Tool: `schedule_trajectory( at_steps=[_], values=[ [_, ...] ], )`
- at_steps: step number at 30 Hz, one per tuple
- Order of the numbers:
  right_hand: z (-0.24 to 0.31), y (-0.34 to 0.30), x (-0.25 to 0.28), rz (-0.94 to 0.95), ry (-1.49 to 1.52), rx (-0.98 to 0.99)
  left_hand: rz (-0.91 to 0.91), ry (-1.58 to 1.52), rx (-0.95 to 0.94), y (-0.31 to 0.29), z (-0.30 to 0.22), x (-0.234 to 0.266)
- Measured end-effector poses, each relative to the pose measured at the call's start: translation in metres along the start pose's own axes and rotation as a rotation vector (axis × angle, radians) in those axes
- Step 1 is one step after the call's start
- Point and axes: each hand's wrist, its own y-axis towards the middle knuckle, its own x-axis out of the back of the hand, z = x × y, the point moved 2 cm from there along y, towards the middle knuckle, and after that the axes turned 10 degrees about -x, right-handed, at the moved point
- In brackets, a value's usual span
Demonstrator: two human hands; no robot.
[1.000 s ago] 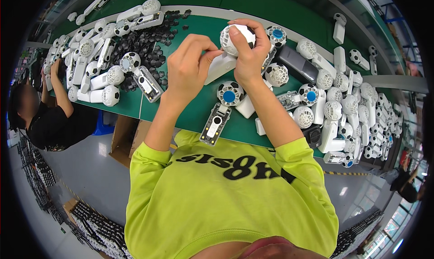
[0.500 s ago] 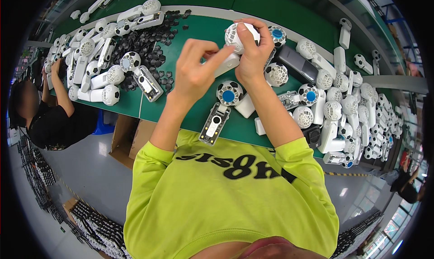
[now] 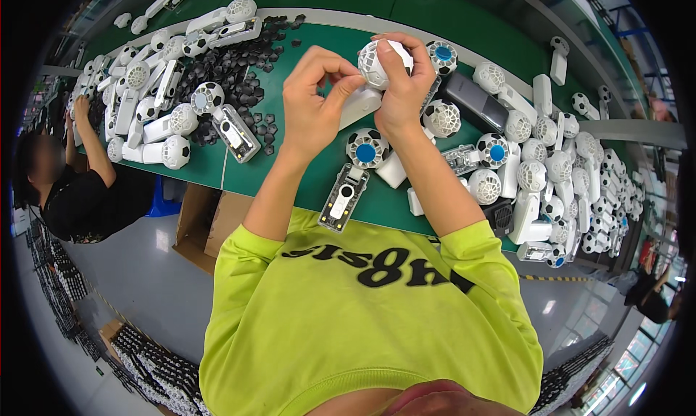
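Note:
My right hand (image 3: 403, 89) is wrapped round a white device with a latticed ball head (image 3: 372, 66), its thumb across the ball. From the ball, the white handle (image 3: 359, 110) slants down to the left. At the ball's lower left, my left hand (image 3: 313, 100) has thumb and forefinger pinched together against the lattice. Whatever lies between those fingertips is too small or hidden to make out. Below my hands lies a similar device with a black-and-white ball (image 3: 367, 147), a blue round centre and a clear-cased body (image 3: 344, 200).
Small black pentagon pieces (image 3: 206, 79) are heaped to the left, beside piled ball-headed devices (image 3: 138, 75). A larger pile (image 3: 558, 166) covers the table's right side. Near my right wrist sits a dark grey block (image 3: 475, 103). A co-worker (image 3: 80, 176) reaches into the left pile.
My left forefinger has drawn back from pressing on the ball, and thumb and finger now pinch at its lower left edge. My right hand keeps its grip, almost still.

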Motion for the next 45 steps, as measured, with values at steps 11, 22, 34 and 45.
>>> schedule_trajectory(
  at_steps=[11, 22, 34, 45],
  values=[
    [0.002, -0.001, 0.000, -0.008, -0.021, 0.044, 0.040, -0.094, 0.253, -0.013, -0.001, -0.022],
    [0.003, -0.007, -0.003, 0.007, -0.075, 0.074, 0.030, 0.164, -0.075, -0.011, -0.005, -0.016],
    [0.009, -0.005, 0.000, 0.044, -0.146, 0.123, 0.045, -0.151, 0.267, -0.016, -0.001, -0.017],
    [0.008, -0.007, -0.007, 0.370, -0.104, 0.068, 0.075, -0.246, 0.299, -0.003, 0.007, 0.000]
  ],
)
